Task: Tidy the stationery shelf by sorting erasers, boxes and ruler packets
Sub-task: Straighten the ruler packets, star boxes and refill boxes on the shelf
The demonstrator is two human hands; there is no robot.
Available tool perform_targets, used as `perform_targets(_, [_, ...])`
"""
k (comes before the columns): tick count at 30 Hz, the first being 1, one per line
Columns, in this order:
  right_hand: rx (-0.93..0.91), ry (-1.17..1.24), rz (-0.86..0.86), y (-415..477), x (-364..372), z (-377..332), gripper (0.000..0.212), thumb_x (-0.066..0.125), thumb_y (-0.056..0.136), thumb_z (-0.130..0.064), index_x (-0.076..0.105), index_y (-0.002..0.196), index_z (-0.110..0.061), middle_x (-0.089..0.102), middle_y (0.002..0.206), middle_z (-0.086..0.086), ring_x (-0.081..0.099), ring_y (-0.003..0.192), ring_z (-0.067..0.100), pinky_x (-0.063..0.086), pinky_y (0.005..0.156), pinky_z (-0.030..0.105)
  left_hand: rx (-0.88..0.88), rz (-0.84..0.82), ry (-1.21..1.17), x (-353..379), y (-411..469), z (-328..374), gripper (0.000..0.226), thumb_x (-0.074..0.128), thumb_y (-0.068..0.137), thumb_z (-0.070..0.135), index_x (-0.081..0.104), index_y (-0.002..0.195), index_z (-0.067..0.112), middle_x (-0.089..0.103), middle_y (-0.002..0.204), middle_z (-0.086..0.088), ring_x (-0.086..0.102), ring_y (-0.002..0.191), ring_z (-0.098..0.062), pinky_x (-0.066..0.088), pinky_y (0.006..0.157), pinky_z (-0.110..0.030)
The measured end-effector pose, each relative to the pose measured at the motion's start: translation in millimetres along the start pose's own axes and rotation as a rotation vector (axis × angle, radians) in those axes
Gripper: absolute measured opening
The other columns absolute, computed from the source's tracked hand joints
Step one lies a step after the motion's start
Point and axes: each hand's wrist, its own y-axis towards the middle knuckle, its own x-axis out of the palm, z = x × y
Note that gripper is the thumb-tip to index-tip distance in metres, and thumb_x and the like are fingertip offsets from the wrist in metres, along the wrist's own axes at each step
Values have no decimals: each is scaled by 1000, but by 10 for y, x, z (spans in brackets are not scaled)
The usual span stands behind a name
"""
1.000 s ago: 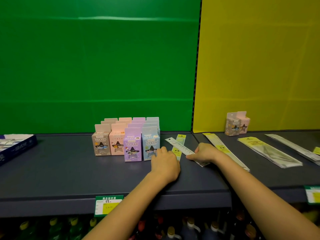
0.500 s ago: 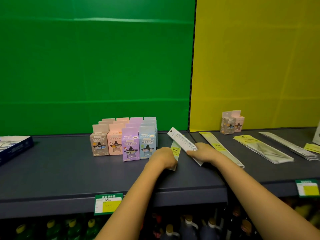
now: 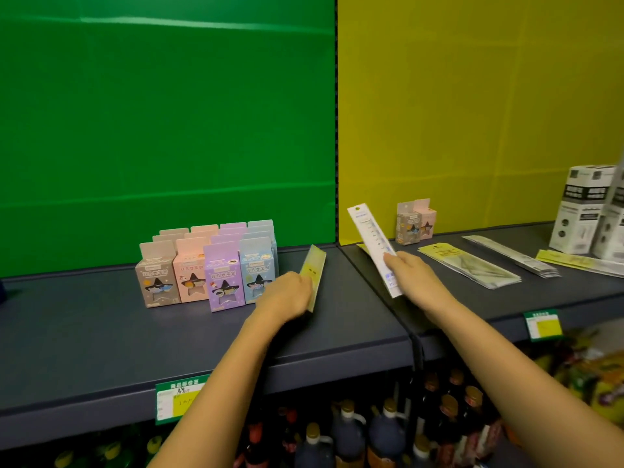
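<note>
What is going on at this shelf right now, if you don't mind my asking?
A person is tidying stationery on a dark shelf. The left hand holds a yellow ruler packet tilted up beside the rows of small eraser boxes. The right hand has a white ruler packet lifted off the shelf. More ruler packets lie flat further right, by two stray eraser boxes.

The lower end of the yellow ruler packet [image 3: 314,276] is covered by the left hand [image 3: 287,295], whose fingers are hidden. The white ruler packet [image 3: 373,246] is partly masked by the right hand [image 3: 417,276]. The white boxes [image 3: 587,211] are cut off by the right edge. Print on the eraser boxes [image 3: 206,268] is too small to be read.
</note>
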Motion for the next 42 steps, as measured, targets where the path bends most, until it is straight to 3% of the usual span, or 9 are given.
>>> perform_targets(3, [57, 52, 60, -17, -182, 81, 27, 32, 96, -21, 54, 95, -5, 51, 93, 11, 48, 86, 25, 33, 63, 32, 9, 8, -298, -78, -60, 75, 31, 29, 98, 20, 49, 108, -2, 53, 102, -20, 53, 86, -28, 41, 74, -33])
perform_targets(6, [60, 32, 83, 2, -403, 167, 27, 30, 96, -16, 54, 99, -2, 50, 98, 11, 47, 88, 24, 32, 70, 32, 2, -103, -545, -49, -127, 261, 14, 32, 95, 15, 43, 90, 10, 48, 73, -5, 38, 58, -13, 32, 52, -23])
perform_targets(10, [60, 37, 114, 63, -746, 428, 24, 33, 96, -19, 53, 100, -7, 54, 100, 11, 49, 86, 22, 34, 58, 28, 59, -232, -679, 119, -95, 505, 21, 40, 96, 12, 43, 75, 14, 48, 34, 7, 32, 34, -3, 28, 38, -14])
perform_targets(12, [65, 26, 116, 116, -933, 613, 29, 35, 97, -22, 55, 105, -4, 59, 103, 14, 51, 86, 23, 35, 61, 29, 80, -229, -696, 238, -40, 627, 28, 45, 95, 12, 40, 68, 15, 45, 29, 6, 28, 28, -1, 26, 34, -13])
perform_targets(16, [90, 41, 109, 235, -1315, 980, 33, 37, 97, -25, 56, 111, -2, 62, 112, 17, 58, 99, 29, 43, 81, 38, 80, -150, -703, 479, 94, 863, 28, 53, 91, 12, 47, 63, 13, 43, 28, 8, 27, 26, -1, 20, 33, -12])
perform_targets(26, [70, -10, 37, 767, -2084, 1685, 32, 35, 97, -26, 55, 104, -1, 58, 95, 14, 54, 84, 27, 40, 68, 35, -113, -43, -473, 848, 349, 1242, 22, 57, 89, 23, 57, 71, 12, 60, 71, -7, 42, 55, -13, 29, 50, -22])
perform_targets(31, [72, -89, 54, 980, -2224, 1922, 33, 29, 97, -18, 56, 101, -1, 58, 110, 22, 52, 92, 30, 34, 74, 34, -176, -110, -359, 827, 365, 1320, 22, 55, 90, 28, 53, 77, 11, 46, 61, -1, 34, 50, -11, 25, 45, -19])
perform_targets(36, [34, -204, -47, 1132, -2293, 2027, 34, 37, 96, -19, 55, 121, -5, 60, 123, 17, 56, 109, 32, 42, 88, 37, -193, -146, -228, 821, 356, 1403, 23, 51, 92, 31, 51, 86, 9, 41, 63, 0, 30, 51, -10, 24, 44, -17])
perform_targets(42, [13, -350, -32, 1236, -2235, 2126, 33, 39, 93, -20, 57, 117, -6, 63, 118, 17, 55, 109, 34, 43, 88, 39, -195, -95, -148, 885, 349, 1451, 25, 50, 93, 32, 51, 96, 7, 44, 67, -2, 33, 55, -11, 26, 49, -20])
